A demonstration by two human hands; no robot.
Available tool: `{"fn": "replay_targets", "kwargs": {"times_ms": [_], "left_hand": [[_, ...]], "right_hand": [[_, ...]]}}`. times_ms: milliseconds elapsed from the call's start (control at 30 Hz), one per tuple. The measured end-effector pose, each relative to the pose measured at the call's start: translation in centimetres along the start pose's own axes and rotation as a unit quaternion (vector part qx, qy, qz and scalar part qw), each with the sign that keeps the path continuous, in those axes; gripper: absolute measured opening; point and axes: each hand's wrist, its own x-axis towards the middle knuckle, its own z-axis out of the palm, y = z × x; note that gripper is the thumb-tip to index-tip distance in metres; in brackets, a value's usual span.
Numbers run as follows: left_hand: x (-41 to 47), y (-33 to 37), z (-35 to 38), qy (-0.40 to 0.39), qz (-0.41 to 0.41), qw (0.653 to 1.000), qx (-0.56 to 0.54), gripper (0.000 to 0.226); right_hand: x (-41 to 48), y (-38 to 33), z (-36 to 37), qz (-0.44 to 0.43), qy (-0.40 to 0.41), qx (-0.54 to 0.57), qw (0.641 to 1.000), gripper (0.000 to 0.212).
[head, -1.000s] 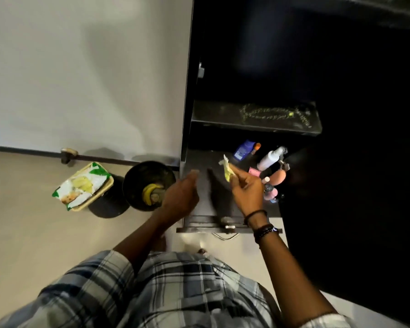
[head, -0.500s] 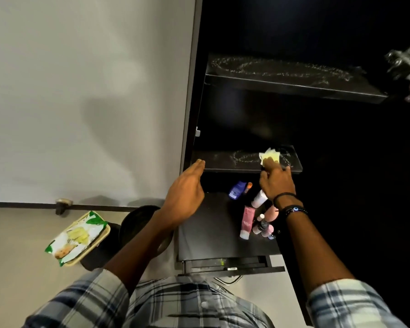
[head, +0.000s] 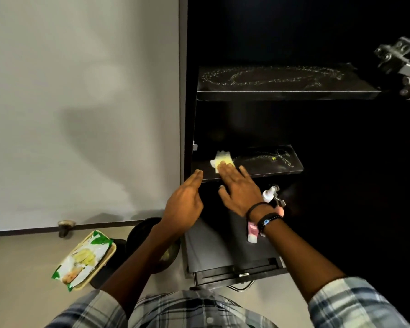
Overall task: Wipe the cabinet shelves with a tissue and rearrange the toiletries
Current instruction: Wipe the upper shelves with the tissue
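Yellow tissue: lies at the left end of the middle shelf, near its front edge. Right hand: fingers straight, pressing the tissue flat. Left hand: open, holding nothing, fingertips at the shelf's front left corner. Step, as judged: wiping this shelf. Marks show toward its right end, so the next stroke likely calls for a rightward sweep. Toiletries: bottom shelf, right edge.

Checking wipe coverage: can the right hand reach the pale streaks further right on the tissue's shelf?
Probably yes. The right hand presses the tissue on the left of the middle shelf; the surface between it and the streaks looks bare, so sliding right seems unobstructed.
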Motion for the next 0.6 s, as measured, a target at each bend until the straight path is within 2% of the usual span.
{"fn": "replay_targets", "kwargs": {"times_ms": [200,300,367,433,533,600], "left_hand": [[0.1,0.0,0.6,0.011,-0.032,0.999,0.005,0.056],[0.3,0.3,1.0,0.014,-0.05,0.999,0.002,0.054],[0.4,0.6,1.2,0.025,-0.066,0.998,-0.006,0.052],[0.6,1.0,1.2,0.044,-0.075,0.996,-0.013,0.05],[1.2,1.8,1.3,0.068,-0.073,0.995,-0.009,0.049],[1.9,2.1,1.3,0.077,-0.062,0.995,-0.007,0.049]], "right_hand": [[0.9,13.6,-3.2,0.194,-0.006,-0.003,0.981,0.063],[1.8,14.2,-3.8,0.235,0.009,0.003,0.972,0.064],[1.9,11.0,-3.3,0.196,0.026,0.028,0.98,0.061],[1.5,6.5,-2.1,0.101,0.032,0.059,0.993,0.059],[1.1,0.3,-0.3,-0.024,-0.004,0.07,0.997,0.055],[1.6,-1.8,0.1,-0.075,-0.011,0.06,0.995,0.052]]}}
